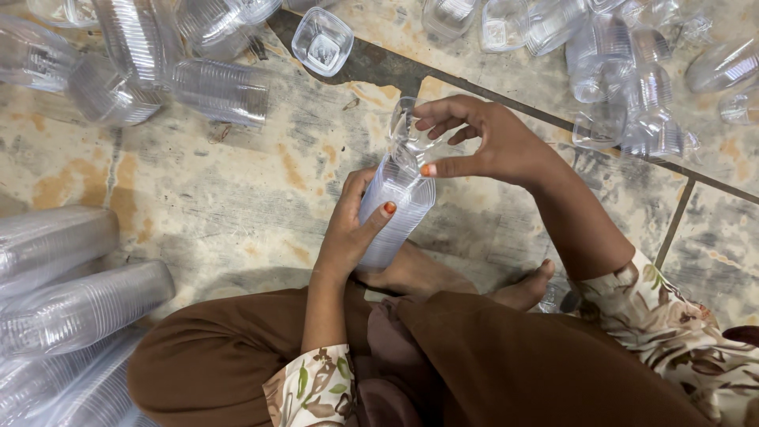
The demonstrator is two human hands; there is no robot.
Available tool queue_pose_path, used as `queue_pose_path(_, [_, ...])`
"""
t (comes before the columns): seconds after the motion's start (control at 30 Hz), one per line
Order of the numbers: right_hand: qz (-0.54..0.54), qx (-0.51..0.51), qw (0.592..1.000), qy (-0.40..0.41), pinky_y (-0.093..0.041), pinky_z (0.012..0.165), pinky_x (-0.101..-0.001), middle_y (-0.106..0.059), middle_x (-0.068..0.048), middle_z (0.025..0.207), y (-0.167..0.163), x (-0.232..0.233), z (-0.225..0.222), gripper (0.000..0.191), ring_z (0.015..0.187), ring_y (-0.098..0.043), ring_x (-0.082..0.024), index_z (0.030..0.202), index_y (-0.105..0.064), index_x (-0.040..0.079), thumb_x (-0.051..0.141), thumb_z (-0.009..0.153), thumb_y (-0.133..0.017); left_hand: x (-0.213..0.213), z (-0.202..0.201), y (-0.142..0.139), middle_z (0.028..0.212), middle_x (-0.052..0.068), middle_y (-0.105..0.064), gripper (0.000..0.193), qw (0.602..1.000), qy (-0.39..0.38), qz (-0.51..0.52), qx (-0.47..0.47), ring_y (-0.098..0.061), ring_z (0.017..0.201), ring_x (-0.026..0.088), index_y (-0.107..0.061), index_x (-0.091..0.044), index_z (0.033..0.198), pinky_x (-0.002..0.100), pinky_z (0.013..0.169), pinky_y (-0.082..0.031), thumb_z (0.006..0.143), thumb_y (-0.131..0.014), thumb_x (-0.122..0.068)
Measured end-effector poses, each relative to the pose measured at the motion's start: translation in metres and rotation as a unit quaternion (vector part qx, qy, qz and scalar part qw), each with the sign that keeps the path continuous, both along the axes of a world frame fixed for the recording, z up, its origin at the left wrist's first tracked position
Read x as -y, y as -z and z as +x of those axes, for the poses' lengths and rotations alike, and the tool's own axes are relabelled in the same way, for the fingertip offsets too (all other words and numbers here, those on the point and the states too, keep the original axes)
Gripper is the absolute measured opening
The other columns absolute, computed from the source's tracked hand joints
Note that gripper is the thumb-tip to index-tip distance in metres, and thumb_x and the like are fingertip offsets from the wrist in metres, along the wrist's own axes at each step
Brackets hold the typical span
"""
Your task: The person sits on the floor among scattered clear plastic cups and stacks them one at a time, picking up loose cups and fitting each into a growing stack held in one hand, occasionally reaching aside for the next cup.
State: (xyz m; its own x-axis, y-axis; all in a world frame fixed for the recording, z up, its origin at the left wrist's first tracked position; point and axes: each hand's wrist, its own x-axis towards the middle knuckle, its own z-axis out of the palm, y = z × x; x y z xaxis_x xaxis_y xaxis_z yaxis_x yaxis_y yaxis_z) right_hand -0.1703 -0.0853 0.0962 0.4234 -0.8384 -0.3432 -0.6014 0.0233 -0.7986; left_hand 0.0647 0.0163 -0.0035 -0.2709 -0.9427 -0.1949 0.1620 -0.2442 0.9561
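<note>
Stacking clear cups on a tiled floor.
Left hand (348,233) is gripping 1 cup stack (394,207) at centre; right hand (482,142) is pinching 1 empty cup (409,136) atop it. 1 empty square tub (322,41) is lying far.

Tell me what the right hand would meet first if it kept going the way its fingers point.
Probably bare stained floor, since the right hand, holding a clear plastic cup, points image-left; depth unclear.
</note>
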Motion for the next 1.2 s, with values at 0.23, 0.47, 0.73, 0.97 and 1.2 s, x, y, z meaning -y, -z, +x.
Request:
queue_pose_path(0.23, [-0.028,-0.012,0.998,-0.060,-0.054,0.097,-0.0410,-0.071,-0.008,0.129,-0.009,-0.008,0.011,0.082,0.117,-0.067,-0.023,0.138,-0.064,0.013,0.043,0.067,-0.090,-0.001,0.001,0.003,0.133,0.010,-0.055,0.067,1.000,-0.004,-0.007,0.011,-0.055,0.131,0.023,-0.054,-0.006,0.139,0.039,0.113,-0.044,0.092,-0.068,-0.053])
queue_pose_path(0.47, [-0.015,-0.030,0.997,-0.074,-0.055,0.093,-0.0412,-0.071,-0.009,0.128,-0.005,-0.014,0.021,0.082,0.114,-0.068,-0.024,0.135,-0.066,0.012,0.044,0.064,-0.090,-0.002,0.003,0.004,0.131,0.010,-0.056,0.064,1.000,-0.007,-0.006,-0.016,-0.054,0.127,0.021,-0.053,-0.005,0.139,0.036,0.111,-0.044,0.095,-0.069,-0.049])
queue_pose_path(0.73, [-0.026,-0.044,0.993,-0.108,-0.055,0.094,-0.0427,-0.070,-0.012,0.130,-0.007,-0.012,0.019,0.085,0.114,-0.070,-0.028,0.135,-0.065,0.009,0.053,0.066,-0.088,-0.002,0.001,-0.001,0.128,0.010,-0.061,0.064,1.000,0.001,0.007,-0.027,-0.058,0.124,0.021,-0.054,-0.006,0.138,0.036,0.108,-0.046,0.093,-0.069,-0.049])
queue_pose_path(0.97, [-0.030,-0.098,0.985,-0.139,-0.055,0.096,-0.0461,-0.068,-0.014,0.131,-0.008,-0.011,0.021,0.094,0.115,-0.070,-0.031,0.136,-0.063,0.009,0.065,0.063,-0.082,-0.001,0.001,-0.004,0.129,0.011,-0.062,0.066,1.000,0.001,0.003,-0.021,-0.058,0.126,0.022,-0.053,-0.008,0.139,0.038,0.108,-0.046,0.093,-0.069,-0.052])
queue_pose_path(1.2, [-0.026,-0.113,0.980,-0.161,-0.053,0.095,-0.0484,-0.065,-0.015,0.133,-0.009,-0.009,0.021,0.096,0.118,-0.066,-0.033,0.140,-0.061,0.010,0.067,0.065,-0.079,0.000,0.001,-0.006,0.127,0.011,-0.064,0.066,1.000,0.005,0.020,-0.012,-0.060,0.124,0.022,-0.054,-0.010,0.137,0.038,0.107,-0.048,0.091,-0.069,-0.054])
